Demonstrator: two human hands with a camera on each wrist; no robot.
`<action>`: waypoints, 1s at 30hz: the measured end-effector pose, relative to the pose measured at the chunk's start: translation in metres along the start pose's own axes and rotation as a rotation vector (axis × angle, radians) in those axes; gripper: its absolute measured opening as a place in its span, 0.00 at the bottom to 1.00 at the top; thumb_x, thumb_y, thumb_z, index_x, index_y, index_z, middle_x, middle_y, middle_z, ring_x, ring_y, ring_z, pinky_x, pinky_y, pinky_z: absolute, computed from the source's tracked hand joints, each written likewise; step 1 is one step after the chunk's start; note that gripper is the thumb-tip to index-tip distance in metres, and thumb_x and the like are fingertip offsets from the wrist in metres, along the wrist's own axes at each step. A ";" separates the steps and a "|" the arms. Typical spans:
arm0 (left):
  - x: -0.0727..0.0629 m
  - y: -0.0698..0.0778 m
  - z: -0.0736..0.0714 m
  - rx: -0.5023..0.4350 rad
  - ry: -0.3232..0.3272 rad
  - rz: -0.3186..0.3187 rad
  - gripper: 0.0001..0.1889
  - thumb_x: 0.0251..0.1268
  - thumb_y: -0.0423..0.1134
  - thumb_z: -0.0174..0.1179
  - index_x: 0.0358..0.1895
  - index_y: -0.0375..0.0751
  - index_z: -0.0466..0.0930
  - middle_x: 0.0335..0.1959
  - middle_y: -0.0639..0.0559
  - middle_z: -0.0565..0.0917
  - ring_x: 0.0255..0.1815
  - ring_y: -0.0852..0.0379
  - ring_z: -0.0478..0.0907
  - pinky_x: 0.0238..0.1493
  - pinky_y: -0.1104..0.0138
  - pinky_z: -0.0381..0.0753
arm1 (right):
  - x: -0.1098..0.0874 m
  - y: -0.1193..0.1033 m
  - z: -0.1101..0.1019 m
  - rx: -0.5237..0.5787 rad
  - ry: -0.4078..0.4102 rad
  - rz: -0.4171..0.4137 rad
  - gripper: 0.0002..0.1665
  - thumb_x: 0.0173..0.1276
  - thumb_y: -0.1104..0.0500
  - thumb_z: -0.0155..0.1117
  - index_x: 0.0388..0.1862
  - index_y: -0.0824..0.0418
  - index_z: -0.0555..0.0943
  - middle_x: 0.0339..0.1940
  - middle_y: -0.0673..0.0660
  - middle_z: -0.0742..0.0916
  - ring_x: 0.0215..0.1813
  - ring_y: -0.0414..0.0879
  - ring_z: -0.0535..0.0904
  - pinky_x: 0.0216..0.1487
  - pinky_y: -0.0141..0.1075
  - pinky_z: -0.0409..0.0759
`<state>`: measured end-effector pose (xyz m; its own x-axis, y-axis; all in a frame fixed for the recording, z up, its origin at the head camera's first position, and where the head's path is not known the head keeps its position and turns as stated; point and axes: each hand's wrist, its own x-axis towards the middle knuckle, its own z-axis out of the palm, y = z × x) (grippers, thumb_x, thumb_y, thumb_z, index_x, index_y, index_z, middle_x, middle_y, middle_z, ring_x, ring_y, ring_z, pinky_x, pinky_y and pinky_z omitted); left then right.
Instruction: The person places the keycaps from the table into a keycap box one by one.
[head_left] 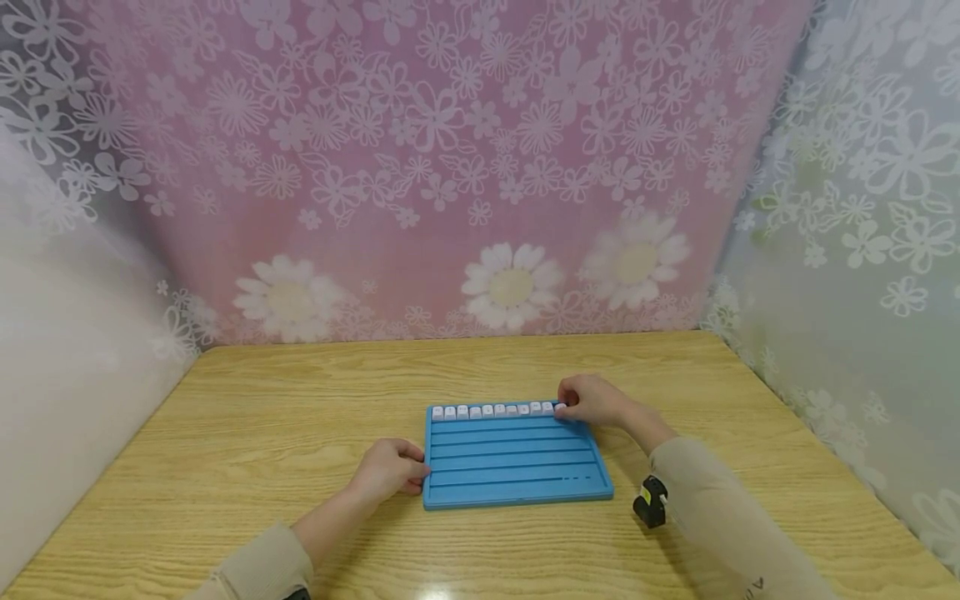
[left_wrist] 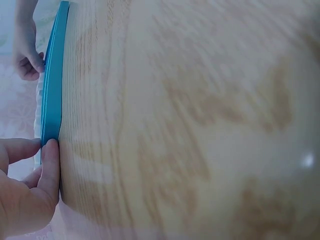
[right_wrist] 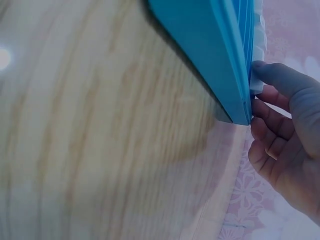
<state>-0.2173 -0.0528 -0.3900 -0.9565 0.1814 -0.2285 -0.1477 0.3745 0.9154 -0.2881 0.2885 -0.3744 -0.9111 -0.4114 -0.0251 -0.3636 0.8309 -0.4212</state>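
A blue ridged tray [head_left: 495, 477] lies flat on the table. White keycaps [head_left: 487, 412] with small dark marks stand side by side along its far row. My left hand [head_left: 386, 471] grips the tray's left edge; in the left wrist view the thumb and a finger [left_wrist: 49, 165] pinch its side. At the far right corner, my right hand [head_left: 596, 401] pinches the end keycap [head_left: 560, 408] of the row. In the right wrist view the thumb lies on that white keycap [right_wrist: 257, 85], with the other fingers curled by the tray's corner. The keycap is partly hidden by the fingers.
The wood-grain table [head_left: 300, 392] extends around the tray on all sides. A pink flowered curtain [head_left: 420, 167] hangs behind the table, with pale hangings at left and right. A small black device [head_left: 651, 502] is strapped at the right sleeve.
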 end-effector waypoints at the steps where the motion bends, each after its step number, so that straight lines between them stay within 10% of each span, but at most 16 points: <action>1: 0.000 0.000 0.000 0.001 0.000 0.000 0.10 0.54 0.25 0.61 0.39 0.23 0.76 0.27 0.43 0.78 0.22 0.57 0.77 0.28 0.63 0.84 | 0.000 -0.001 0.000 -0.006 0.002 -0.003 0.08 0.61 0.56 0.66 0.30 0.57 0.76 0.22 0.48 0.75 0.26 0.42 0.69 0.27 0.34 0.69; 30: -0.001 0.001 0.001 0.018 0.002 0.001 0.11 0.54 0.25 0.61 0.40 0.22 0.76 0.28 0.43 0.79 0.22 0.57 0.77 0.28 0.63 0.84 | -0.001 -0.004 0.001 -0.035 0.029 -0.036 0.08 0.60 0.67 0.63 0.40 0.62 0.81 0.34 0.51 0.79 0.37 0.44 0.75 0.39 0.39 0.78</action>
<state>-0.2166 -0.0521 -0.3890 -0.9572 0.1794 -0.2271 -0.1425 0.3907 0.9094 -0.2856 0.2848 -0.3735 -0.9024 -0.4305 0.0157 -0.4021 0.8286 -0.3895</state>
